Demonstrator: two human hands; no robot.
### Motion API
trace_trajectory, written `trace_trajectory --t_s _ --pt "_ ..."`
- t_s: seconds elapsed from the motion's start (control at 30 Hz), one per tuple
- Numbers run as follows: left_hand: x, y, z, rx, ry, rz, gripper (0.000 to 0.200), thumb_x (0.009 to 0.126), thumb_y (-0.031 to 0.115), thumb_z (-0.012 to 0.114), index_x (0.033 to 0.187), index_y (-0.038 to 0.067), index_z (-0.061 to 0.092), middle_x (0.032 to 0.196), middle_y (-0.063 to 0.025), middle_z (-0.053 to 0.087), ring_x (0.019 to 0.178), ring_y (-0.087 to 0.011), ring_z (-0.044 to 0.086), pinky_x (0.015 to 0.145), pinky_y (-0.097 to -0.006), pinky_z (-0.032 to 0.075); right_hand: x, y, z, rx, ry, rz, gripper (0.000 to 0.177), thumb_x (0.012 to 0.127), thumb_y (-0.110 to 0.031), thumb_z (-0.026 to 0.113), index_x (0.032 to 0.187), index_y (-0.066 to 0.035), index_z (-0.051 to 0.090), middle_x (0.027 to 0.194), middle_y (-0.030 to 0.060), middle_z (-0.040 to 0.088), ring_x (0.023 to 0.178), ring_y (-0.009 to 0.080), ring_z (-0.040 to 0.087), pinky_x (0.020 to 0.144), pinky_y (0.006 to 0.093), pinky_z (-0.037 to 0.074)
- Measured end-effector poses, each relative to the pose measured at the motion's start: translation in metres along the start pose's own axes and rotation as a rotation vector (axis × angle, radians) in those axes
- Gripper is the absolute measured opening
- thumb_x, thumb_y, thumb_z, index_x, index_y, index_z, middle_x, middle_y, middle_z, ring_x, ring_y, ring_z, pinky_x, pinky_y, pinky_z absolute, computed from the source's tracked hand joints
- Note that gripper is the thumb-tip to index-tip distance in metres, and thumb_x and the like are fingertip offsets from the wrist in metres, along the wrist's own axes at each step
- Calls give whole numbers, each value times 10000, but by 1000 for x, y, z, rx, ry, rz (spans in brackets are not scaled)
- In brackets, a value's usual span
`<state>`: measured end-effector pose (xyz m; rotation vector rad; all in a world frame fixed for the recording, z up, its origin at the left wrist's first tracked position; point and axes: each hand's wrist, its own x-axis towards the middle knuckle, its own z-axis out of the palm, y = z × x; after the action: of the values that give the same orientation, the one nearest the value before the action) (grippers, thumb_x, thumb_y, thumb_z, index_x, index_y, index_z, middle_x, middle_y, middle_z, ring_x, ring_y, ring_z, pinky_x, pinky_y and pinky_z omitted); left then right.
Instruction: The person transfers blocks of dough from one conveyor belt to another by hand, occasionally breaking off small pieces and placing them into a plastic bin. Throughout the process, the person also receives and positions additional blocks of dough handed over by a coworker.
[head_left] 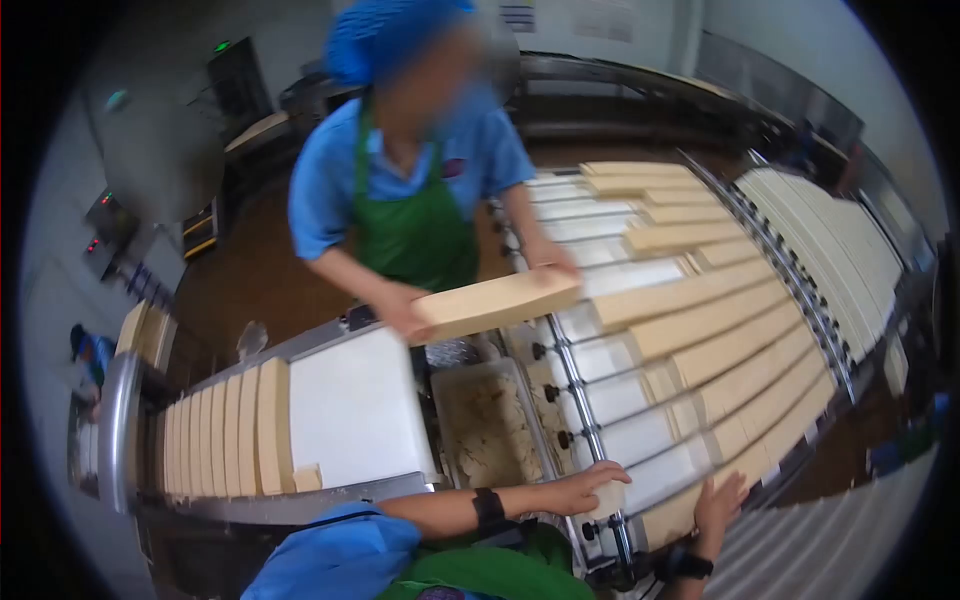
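**Hands at the near rail of the rollers**

The left hand (585,487) has its fingers closed on a small block (608,496) at the near-left rail of the rollers (625,440), at 6 o'clock. The right hand (722,503) lies at 5 o'clock with fingers spread wide on the nearest slab (668,518). Slabs crowd the rollers toward 2 o'clock, and bare rollers show along the left rail. At 12 o'clock a co-worker's hands hold a long slab (495,300) clear above.
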<state>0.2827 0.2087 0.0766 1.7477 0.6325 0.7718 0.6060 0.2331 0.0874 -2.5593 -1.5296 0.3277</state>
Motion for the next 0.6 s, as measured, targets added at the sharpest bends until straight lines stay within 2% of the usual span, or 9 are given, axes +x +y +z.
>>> trace_trajectory --t_s 0.1,0.17,0.2,0.27,0.3,0.37,0.43,0.5,0.6 --pt "-37 10 -37 -32 146 -75 640 742 11 464 1373 95 398 1363 -143 364 1329 -288 322 1124 -379 237 1 -22 -13 -11 -46 -19 774 933 -437 516 1506 -44 175 1571 203 126 1450 403 63 1144 548 109" --pt "-66 3 -56 -57 376 -132 642 756 6 485 1385 92 385 1366 -140 359 1325 -280 333 1122 -379 246 0 -36 -11 -16 -58 -45 775 933 -436 518 1504 -38 177 1566 214 135 1450 401 70 1147 540 109" --pt "-79 -2 -64 -50 381 -126 642 756 6 485 1385 92 385 1366 -140 359 1325 -280 333 1122 -379 246 4 -45 0 14 -34 -193 742 924 -418 545 1472 -16 246 1523 239 224 1425 417 147 1147 519 144" --pt "-107 -15 -75 167 647 -107 615 800 30 536 1394 91 386 1369 -152 369 1306 -302 364 1114 -373 269 4 -71 20 136 29 -548 680 895 -383 602 1395 19 375 1422 276 380 1361 441 287 1137 490 209" --pt "-123 -20 -77 174 651 -100 615 800 30 536 1394 91 386 1369 -152 369 1306 -302 364 1114 -373 269 1 -94 26 228 68 -757 650 876 -366 634 1349 33 434 1364 288 447 1323 449 351 1126 482 239" --pt "-157 -29 -79 560 815 -353 570 837 84 590 1377 76 407 1359 -187 393 1265 -332 399 1088 -378 315 -18 -149 32 368 -37 -926 601 845 -381 652 1287 -1 503 1316 274 492 1266 478 392 1106 543 244" --pt "-195 -37 -83 576 894 -382 441 865 128 605 1290 61 507 1224 -198 524 1102 -319 528 963 -380 434 -32 -199 53 325 -3 -1091 570 833 -390 659 1239 -11 531 1277 249 520 1220 458 432 1068 555 283" --pt "-229 -37 -80 517 927 -588 276 877 133 593 1138 49 622 1007 -152 625 874 -257 609 786 -358 496 -45 -243 71 305 -76 -1172 571 812 -396 674 1227 -26 544 1272 213 532 1204 438 449 1041 537 311" --pt "-268 -40 -72 516 944 -584 209 873 173 610 1040 77 690 853 -113 649 761 -275 642 718 -351 515 -49 -286 108 300 -74 -1208 478 791 -377 678 1148 -73 589 1173 143 589 1146 361 504 1009 553 317"
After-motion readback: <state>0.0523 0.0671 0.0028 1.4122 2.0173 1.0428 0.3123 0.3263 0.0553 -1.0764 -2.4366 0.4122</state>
